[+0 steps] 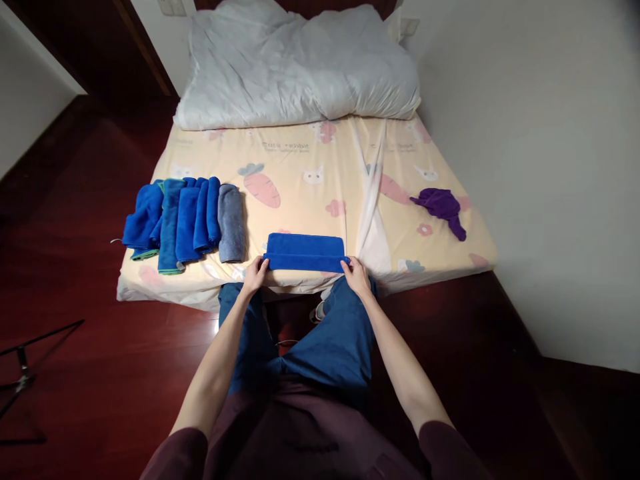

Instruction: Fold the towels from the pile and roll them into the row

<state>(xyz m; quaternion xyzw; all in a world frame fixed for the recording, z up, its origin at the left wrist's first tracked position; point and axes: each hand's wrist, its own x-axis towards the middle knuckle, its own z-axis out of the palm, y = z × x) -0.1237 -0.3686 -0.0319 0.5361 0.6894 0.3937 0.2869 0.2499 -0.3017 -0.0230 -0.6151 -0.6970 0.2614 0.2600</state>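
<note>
Resting on carrot-print bed (310,167): blue towel (305,252).

Home bedroom. Low mattress in pale yellow cotton sheet printed with carrots and rabbits (300,173) fills corner; rumpled white quilt (300,63) heaped at head end. Dark red polished wooden floor (75,333), plain white walls (540,167), folded blue towels in row (180,223) on sheet.

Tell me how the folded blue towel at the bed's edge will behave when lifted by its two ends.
The blue towel is soft cloth, so it would probably sag in the middle. It looks light. Its layered fold may fall open, since the left hand and right hand pinch only the corners.
</note>
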